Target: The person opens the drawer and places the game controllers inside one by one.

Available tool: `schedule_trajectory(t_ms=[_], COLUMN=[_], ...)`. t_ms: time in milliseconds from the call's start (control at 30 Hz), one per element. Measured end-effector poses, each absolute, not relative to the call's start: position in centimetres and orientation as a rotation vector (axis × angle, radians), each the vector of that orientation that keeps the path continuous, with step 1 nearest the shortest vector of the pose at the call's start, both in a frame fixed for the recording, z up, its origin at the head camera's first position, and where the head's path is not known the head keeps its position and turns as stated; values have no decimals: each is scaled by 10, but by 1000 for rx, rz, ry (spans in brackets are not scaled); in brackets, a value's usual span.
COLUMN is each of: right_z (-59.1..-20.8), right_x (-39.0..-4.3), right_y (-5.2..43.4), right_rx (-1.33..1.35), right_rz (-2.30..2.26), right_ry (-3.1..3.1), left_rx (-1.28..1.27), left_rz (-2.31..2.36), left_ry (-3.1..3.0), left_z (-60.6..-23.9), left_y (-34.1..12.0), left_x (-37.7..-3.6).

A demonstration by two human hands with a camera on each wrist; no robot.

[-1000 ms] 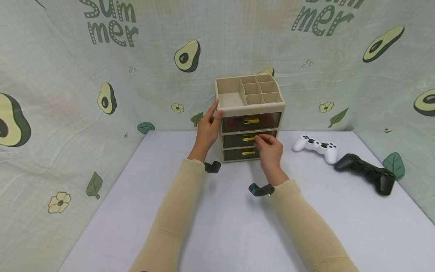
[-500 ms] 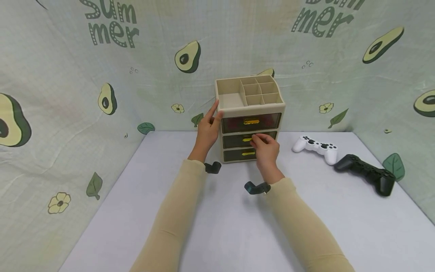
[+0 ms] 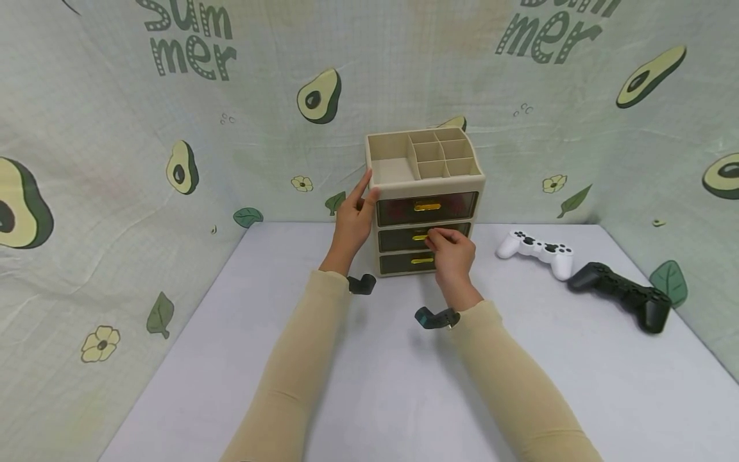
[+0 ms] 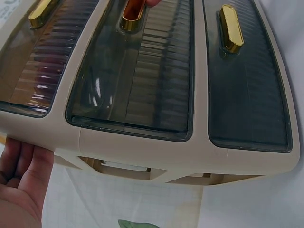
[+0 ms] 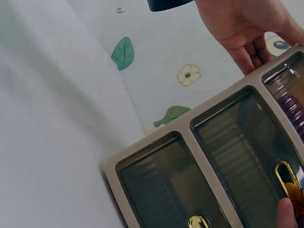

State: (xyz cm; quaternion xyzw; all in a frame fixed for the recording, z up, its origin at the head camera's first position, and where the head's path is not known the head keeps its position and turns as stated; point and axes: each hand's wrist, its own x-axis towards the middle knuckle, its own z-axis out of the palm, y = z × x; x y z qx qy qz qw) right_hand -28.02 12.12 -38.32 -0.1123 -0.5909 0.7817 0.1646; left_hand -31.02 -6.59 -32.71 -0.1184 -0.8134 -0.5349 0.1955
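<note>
A beige desktop drawer organizer [image 3: 427,186] stands upright at the back, with three dark see-through drawers and gold handles. My left hand [image 3: 352,224] rests against its left side near the top, fingers mostly straight, thumb by the front corner. At the middle drawer [image 3: 395,240], the fingers of my right hand [image 3: 455,255] pinch the gold handle [image 4: 131,19]; in the right wrist view the thumb [image 5: 286,213] shows beside it. That drawer sits flush in the frame. The top drawer [image 3: 398,210] holds something reddish, blurred behind its front. Below is the bottom drawer [image 3: 395,262], partly behind my right hand.
Right of the organizer lie a white game controller [image 3: 537,250] and a black game controller [image 3: 623,292] on the white table [image 3: 381,398]. Printed cloth [image 3: 260,141] with avocados hangs close behind. The organizer's top has several open compartments [image 3: 441,154].
My right hand has shifted slightly left along the middle drawer's handle, then held still over the last half second. The left hand and the organizer have stayed in place.
</note>
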Motion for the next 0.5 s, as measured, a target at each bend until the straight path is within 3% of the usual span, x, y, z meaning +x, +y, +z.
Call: schedule_trajectory(t_ms=[500], right_z=[-384], right_x=[-270], right_y=[125], right_rx=[-296], right_rz=[2192], right_ry=[-1773], left_rx=[-354], left_rz=[-1493], left_ry=[-2275], left_z=[-329], left_y=[-68], left_x=[-312])
